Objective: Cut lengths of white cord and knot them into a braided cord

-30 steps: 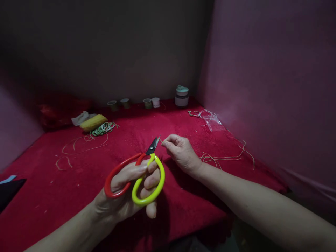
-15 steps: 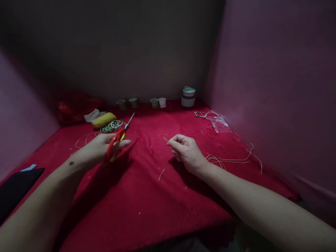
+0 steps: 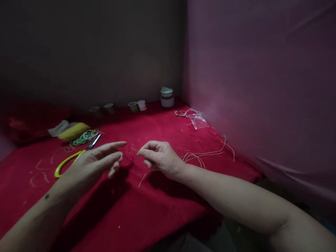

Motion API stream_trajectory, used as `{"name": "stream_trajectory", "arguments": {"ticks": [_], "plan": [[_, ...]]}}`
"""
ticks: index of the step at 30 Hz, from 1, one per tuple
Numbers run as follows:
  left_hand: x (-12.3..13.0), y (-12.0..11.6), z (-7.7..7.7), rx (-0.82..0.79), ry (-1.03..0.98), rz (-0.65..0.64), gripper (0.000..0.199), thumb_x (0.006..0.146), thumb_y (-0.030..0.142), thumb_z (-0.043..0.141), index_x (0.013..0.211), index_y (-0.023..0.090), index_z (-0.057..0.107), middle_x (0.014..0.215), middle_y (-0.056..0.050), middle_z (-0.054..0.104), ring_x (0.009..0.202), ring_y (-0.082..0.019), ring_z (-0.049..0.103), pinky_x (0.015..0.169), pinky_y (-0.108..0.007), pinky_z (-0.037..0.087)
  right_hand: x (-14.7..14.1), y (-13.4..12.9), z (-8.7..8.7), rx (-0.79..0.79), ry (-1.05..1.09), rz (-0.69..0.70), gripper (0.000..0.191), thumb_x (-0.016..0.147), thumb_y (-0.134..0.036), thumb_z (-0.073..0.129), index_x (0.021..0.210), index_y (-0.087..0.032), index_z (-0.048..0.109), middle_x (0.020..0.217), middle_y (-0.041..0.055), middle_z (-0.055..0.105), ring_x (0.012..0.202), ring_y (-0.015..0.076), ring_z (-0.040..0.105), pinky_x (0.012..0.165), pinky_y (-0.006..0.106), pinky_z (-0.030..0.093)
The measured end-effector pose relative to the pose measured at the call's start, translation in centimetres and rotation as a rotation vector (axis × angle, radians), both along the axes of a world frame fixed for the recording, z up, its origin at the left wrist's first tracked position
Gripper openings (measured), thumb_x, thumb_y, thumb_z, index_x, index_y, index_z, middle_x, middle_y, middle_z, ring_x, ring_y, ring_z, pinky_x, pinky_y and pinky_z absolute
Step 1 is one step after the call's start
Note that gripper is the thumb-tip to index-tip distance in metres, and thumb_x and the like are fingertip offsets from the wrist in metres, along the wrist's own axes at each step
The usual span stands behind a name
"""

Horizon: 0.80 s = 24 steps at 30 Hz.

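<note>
Centre frame, the right hand [image 3: 161, 158] pinches a blurred thread [image 3: 135, 150]; a loose grip could drop it. Left of centre, the left hand [image 3: 91, 163], fingers loosely spread, could knock the scissors [image 3: 65, 162] just beside it.

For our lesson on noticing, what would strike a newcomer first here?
Probably the vivid red cloth filling the lower view. Above its middle, the left hand is open and the right hand pinches a thin strand. Yellow-handled scissors show partly behind the left hand, beside green-and-white cord.
</note>
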State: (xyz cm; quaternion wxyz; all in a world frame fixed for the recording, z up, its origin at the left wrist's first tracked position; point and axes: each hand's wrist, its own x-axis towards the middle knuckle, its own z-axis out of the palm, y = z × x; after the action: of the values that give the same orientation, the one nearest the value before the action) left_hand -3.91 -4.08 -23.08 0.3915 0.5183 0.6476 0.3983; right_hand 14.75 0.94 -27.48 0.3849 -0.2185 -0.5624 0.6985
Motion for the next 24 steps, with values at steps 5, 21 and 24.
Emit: {"name": "stream_trajectory", "arguments": {"ticks": [5,21,24], "plan": [[4.5,-1.9,-1.2,-0.025,-0.189,-0.047,0.046,0.075,0.037,0.061,0.119,0.023,0.056,0.071,0.0,0.062,0.06,-0.011,0.053,0.054,-0.019,0.044,-0.5,-1.6,0.6,-0.042,0.059,0.097,0.021,0.078,-0.033,0.055,0.068,-0.015,0.051,0.051,-0.005,0.047,0.041,0.0045,0.038,0.041,0.018,0.029],[4.4,-3.2,-1.6,0.041,-0.32,0.072,0.03,0.071,0.034,0.067,0.097,0.02,0.067,0.066,0.001,0.061,0.057,-0.009,0.051,0.051,-0.018,0.043,-1.5,-2.0,0.6,-0.114,0.096,0.199,0.005,0.076,-0.021,0.053,0.076,-0.017,0.054,0.047,-0.0083,0.046,0.035,0.0033,0.032,0.035,0.018,0.023],[4.6,-3.1,-0.5,0.118,-0.351,0.148,0.026,0.068,0.033,0.07,0.087,0.015,0.067,0.052,0.004,0.052,0.045,-0.006,0.042,0.041,-0.016,0.035,-1.2,-1.8,0.7,-0.158,0.073,0.263,0.011,0.074,-0.026,0.059,0.074,-0.016,0.053,0.048,-0.008,0.047,0.035,0.0028,0.029,0.034,0.018,0.02]]}}
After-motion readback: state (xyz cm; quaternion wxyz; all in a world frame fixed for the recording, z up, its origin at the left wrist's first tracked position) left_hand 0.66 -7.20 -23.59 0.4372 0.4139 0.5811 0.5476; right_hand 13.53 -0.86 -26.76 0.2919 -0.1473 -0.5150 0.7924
